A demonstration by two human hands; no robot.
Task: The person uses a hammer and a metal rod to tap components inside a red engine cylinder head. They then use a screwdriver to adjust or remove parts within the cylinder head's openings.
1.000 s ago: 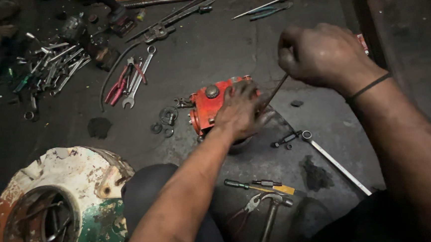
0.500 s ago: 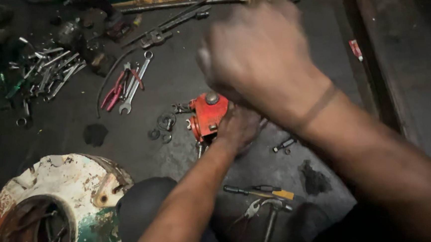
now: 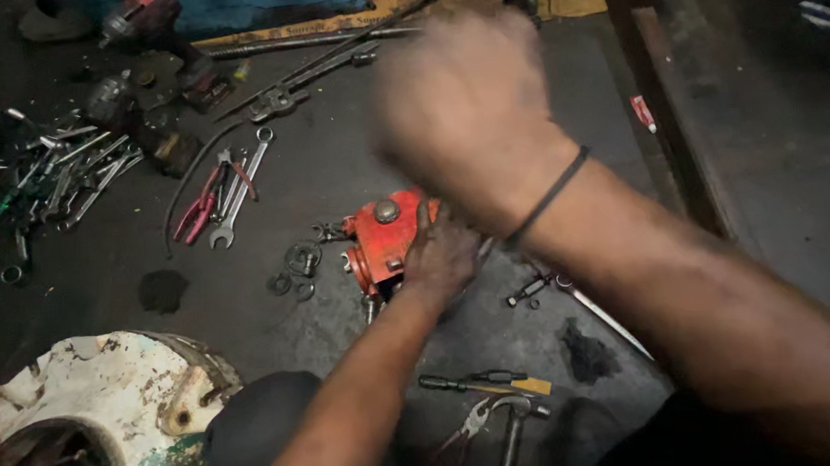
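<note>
My left hand (image 3: 440, 255) presses flat on the red part (image 3: 385, 240) at frame centre, fingers spread over it. My right hand (image 3: 465, 115) is a blur above; I cannot tell its grip.

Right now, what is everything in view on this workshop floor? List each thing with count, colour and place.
red metal housing: one, red, centre of floor, under the left hand
washers and rings: several, dark, left of the housing
pliers: one, red-handled, left of centre
open spanner: one, silver, beside the pliers
tool pile: many, silver, far left
round casing: one, white and rusty, bottom left
screwdriver: one, dark, bottom centre
hammer: one, grey, bottom centre
left hand: rests on the housing
right hand: raised, blurred, wristband
</note>
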